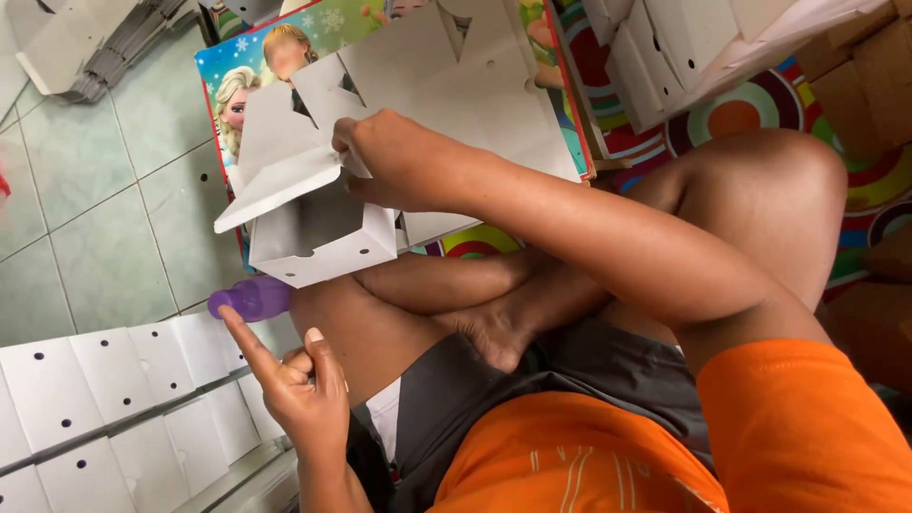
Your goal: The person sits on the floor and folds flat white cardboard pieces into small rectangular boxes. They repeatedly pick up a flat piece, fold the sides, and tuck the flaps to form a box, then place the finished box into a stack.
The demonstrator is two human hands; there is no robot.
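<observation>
one half-folded white cardboard box (pixel 318 233) rests on the knee by the tiled floor (pixel 85 218); the right hand (pixel 394 161) pinches its upper flap (pixel 275 176); the left hand (pixel 299 385) is free, forefinger out; it looks light, thin and easily creased, best held along the fold lines.

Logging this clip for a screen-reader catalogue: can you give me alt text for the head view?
Seen from above, a seated person's right hand grips a flap of a half-folded white cardboard box with small round holes. Their left hand is raised, empty, index finger pointing, beside a purple cylinder. Flat white box blanks lie on the tiled floor.
</observation>
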